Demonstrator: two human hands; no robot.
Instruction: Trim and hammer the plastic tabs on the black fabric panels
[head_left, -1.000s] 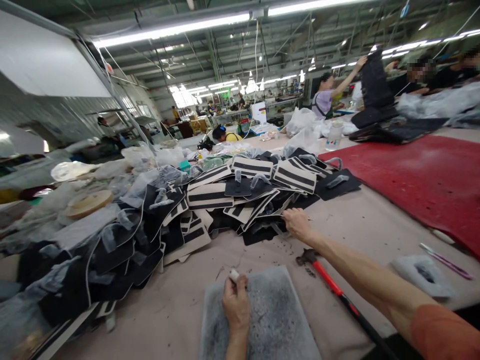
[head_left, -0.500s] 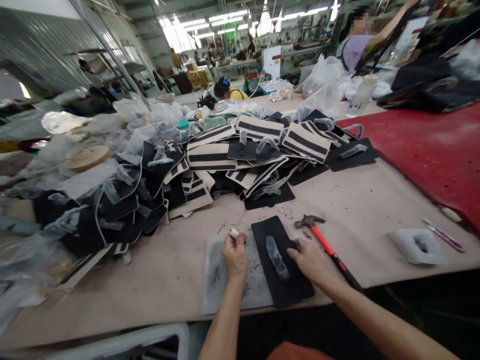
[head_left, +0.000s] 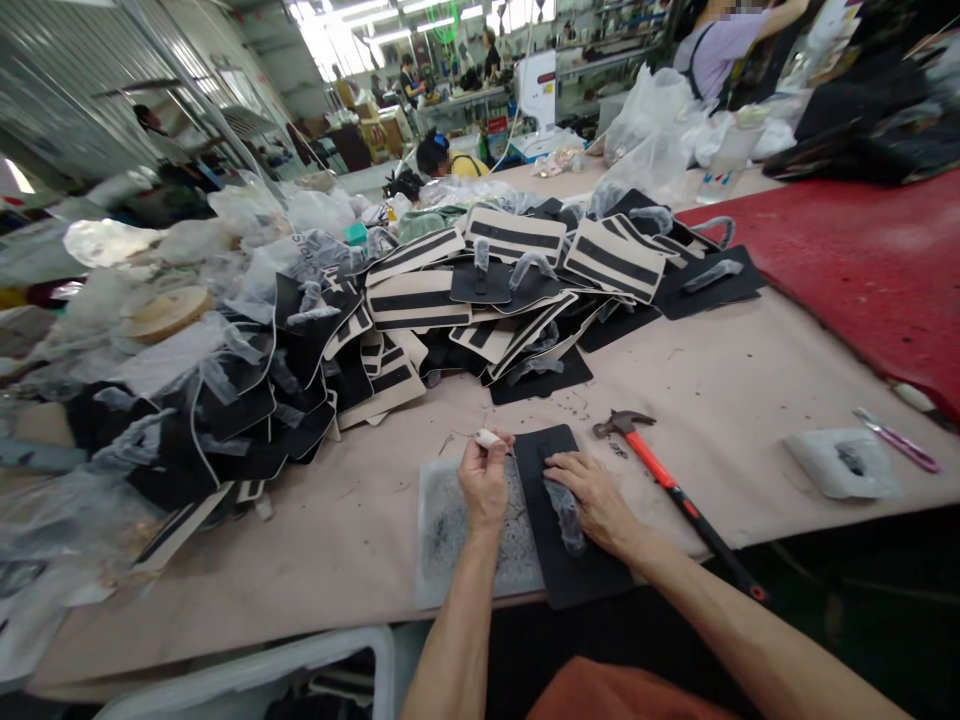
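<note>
My left hand (head_left: 484,485) is closed around a small white cylindrical tool (head_left: 491,440), its far end pointing toward the black panel; the tool's exact kind cannot be made out. The black rectangular panel (head_left: 551,570) lies partly over a scuffed grey board (head_left: 442,550) at the table's front edge. A strap handle (head_left: 568,520) wrapped in clear plastic runs along the panel's middle. My right hand (head_left: 596,500) rests on the panel with its fingers laid over the upper part of that handle. A claw hammer (head_left: 660,470) with a red and black handle lies to the right.
A heap of black panels with cream, black-striped backs (head_left: 420,302) covers the table's far side. Plastic bags (head_left: 300,210) lie at left. At right are a white block (head_left: 840,465), a pink cutter (head_left: 900,442) and a red surface (head_left: 847,260). A bin (head_left: 382,660) stands below; people work beyond.
My right hand has gone from the panel's right edge to lying over the handle. My left hand, with the white tool, has come closer to the panel's left edge. The view has shifted slightly.
</note>
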